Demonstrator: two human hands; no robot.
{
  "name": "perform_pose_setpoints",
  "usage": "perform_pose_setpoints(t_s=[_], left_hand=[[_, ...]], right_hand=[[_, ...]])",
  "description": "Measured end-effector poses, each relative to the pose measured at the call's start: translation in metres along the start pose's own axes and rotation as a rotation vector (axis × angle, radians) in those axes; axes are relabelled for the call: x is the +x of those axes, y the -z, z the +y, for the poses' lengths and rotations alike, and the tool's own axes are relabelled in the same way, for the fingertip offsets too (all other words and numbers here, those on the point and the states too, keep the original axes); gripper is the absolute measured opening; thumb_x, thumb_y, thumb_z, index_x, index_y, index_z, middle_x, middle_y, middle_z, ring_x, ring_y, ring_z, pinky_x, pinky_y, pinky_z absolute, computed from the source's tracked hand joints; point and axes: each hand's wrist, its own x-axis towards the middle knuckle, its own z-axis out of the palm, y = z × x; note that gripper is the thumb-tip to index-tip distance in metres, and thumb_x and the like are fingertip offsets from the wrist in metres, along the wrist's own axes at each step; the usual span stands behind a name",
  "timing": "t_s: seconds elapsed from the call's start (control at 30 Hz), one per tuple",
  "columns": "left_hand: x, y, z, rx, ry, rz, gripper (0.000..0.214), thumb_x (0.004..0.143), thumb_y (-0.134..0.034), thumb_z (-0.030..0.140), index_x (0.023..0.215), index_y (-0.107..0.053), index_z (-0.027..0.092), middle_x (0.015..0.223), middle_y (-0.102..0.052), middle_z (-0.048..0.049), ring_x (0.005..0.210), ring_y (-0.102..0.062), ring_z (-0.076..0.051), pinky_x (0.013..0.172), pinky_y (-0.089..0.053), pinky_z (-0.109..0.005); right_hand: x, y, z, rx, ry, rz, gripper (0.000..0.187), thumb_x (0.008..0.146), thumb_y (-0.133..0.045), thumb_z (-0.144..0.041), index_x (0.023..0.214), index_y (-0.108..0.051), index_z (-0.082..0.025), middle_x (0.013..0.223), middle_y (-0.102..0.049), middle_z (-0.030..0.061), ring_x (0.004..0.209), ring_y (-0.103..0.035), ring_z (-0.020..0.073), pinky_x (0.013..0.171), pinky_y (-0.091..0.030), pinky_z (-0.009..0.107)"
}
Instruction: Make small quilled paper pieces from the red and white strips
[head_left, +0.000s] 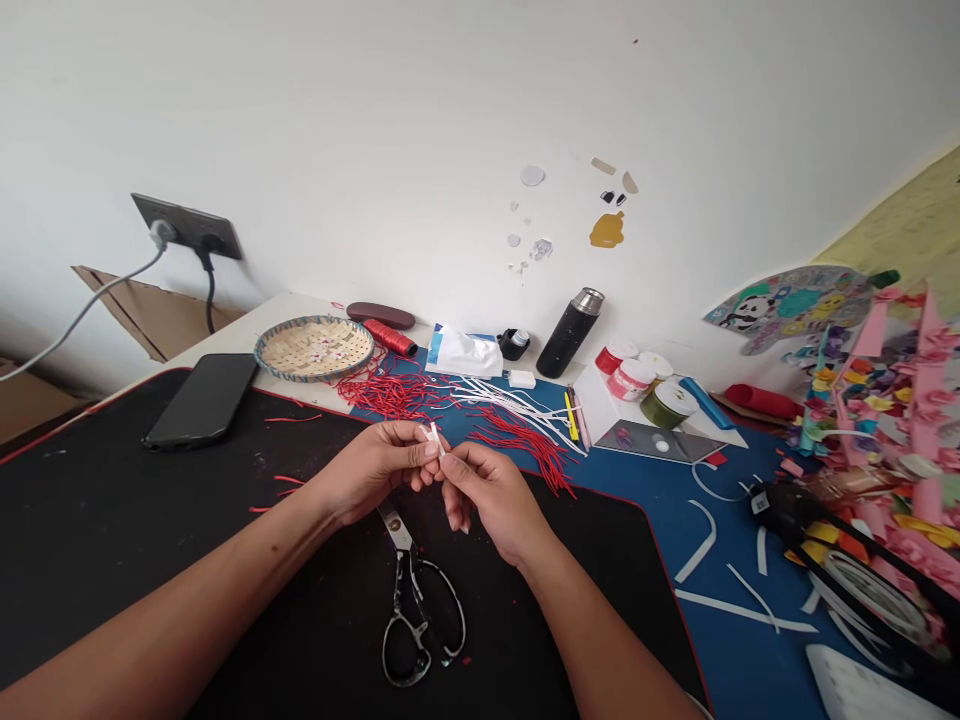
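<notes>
My left hand (394,460) and my right hand (487,490) meet above the black mat (300,610). Between the fingertips of both is a small white strip (435,438), pinched from either side; its full length is hidden by the fingers. Black-handled scissors (412,600) lie on the mat just below my hands, their blade tips covered by my left hand. Behind my hands lie a heap of red strings (397,393), a bundle of white strips (517,400) and a second bunch of red strings (529,445).
At the left are a phone (202,400) and a woven basket (315,350). A red thread spool (390,338), black flask (570,335) and paint jars (630,378) stand near the wall. White paper strips (742,610) and colourful paper flowers (892,400) are at the right.
</notes>
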Motion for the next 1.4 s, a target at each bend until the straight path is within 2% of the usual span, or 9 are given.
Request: perform_pose_setpoints(t_s=[0.37,0.7,0.83,1.0,1.4], left_hand=[[-0.0019,-0.0029,0.0010,-0.003,-0.017,-0.048,0.033,0.064,-0.100,0.038,0.071,-0.081,0.012,0.065,-0.073,-0.0042,0.057,-0.062,-0.010,0.054,-0.047,-0.019],[0.0012,-0.0019,-0.0026,-0.067,-0.033,0.001,0.035,0.061,-0.102,0.038,0.071,-0.080,0.013,0.065,-0.073,-0.0031,0.056,-0.063,-0.009,0.053,-0.049,-0.017],[0.0005,-0.0012,-0.0001,-0.042,-0.030,0.014,0.035,0.062,-0.102,0.039,0.072,-0.080,0.013,0.064,-0.072,-0.0025,0.055,-0.062,-0.009,0.051,-0.049,-0.017],[-0.0007,-0.0016,0.0014,0.007,0.024,-0.011,0.036,0.062,-0.101,0.040,0.069,-0.079,0.013,0.063,-0.071,-0.0026,0.053,-0.061,-0.009,0.051,-0.049,-0.017],[-0.0014,-0.0028,0.0014,0.022,0.042,-0.011,0.036,0.060,-0.102,0.040,0.067,-0.080,0.013,0.062,-0.072,-0.0031,0.052,-0.062,-0.009,0.051,-0.051,-0.017]], right_hand=[[-0.0008,-0.0022,-0.0014,0.034,-0.016,0.010,0.046,0.088,-0.073,-0.062,0.081,-0.065,-0.017,0.058,-0.061,-0.0035,0.042,-0.054,0.0088,0.040,-0.037,0.019],[-0.0001,-0.0022,-0.0020,0.103,-0.032,0.023,0.047,0.085,-0.076,-0.063,0.083,-0.066,-0.017,0.058,-0.061,-0.0036,0.041,-0.054,0.0084,0.038,-0.036,0.018],[0.0016,0.0003,-0.0007,0.103,-0.005,0.079,0.050,0.085,-0.074,-0.067,0.086,-0.067,-0.017,0.059,-0.061,-0.0035,0.042,-0.054,0.0087,0.039,-0.036,0.018],[0.0034,0.0018,0.0004,0.030,0.070,0.168,0.046,0.085,-0.076,-0.063,0.084,-0.064,-0.018,0.057,-0.061,-0.0040,0.042,-0.054,0.0093,0.039,-0.037,0.018],[0.0035,0.0019,0.0011,0.007,0.039,0.137,0.045,0.084,-0.077,-0.060,0.089,-0.062,-0.018,0.059,-0.063,-0.0046,0.041,-0.055,0.0088,0.038,-0.038,0.018]])
